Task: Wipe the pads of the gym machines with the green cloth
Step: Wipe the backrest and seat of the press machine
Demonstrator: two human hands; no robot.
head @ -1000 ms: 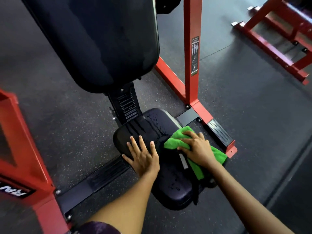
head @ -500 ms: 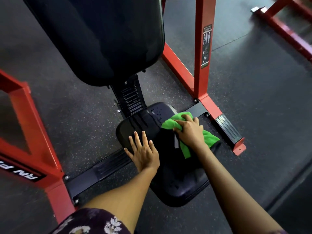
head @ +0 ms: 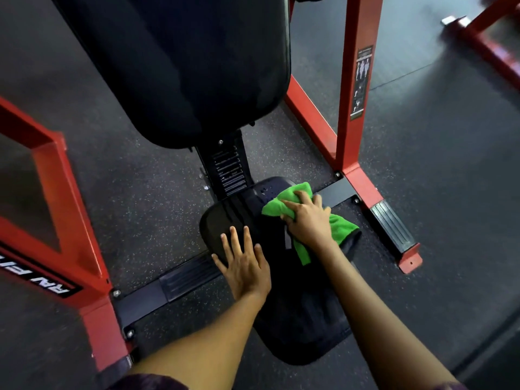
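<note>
— Where are your hands?

— My left hand [head: 245, 265] lies flat on the near left part of the black seat pad [head: 302, 319], fingers straight and a little apart, thumb out to the side. My right hand [head: 308, 223] is farther up the pad, toward its right edge, fingers curled down and bunching the green cloth [head: 342, 225] against the vinyl.

— And how does the cloth lie?

— Part of it is crumpled under my fingers and sticks out past them at the far end of the seat; another flap trails back beside my wrist, at the pad's right edge. There are droplets [head: 266, 191] on the pad just beyond the cloth.

— What else is around?

— The big black back pad [head: 180, 66] tilts above the seat, on a ribbed black post [head: 229, 171]. Red frame uprights [head: 357, 88] stand on either side, on a speckled dark rubber floor [head: 146, 198].
</note>
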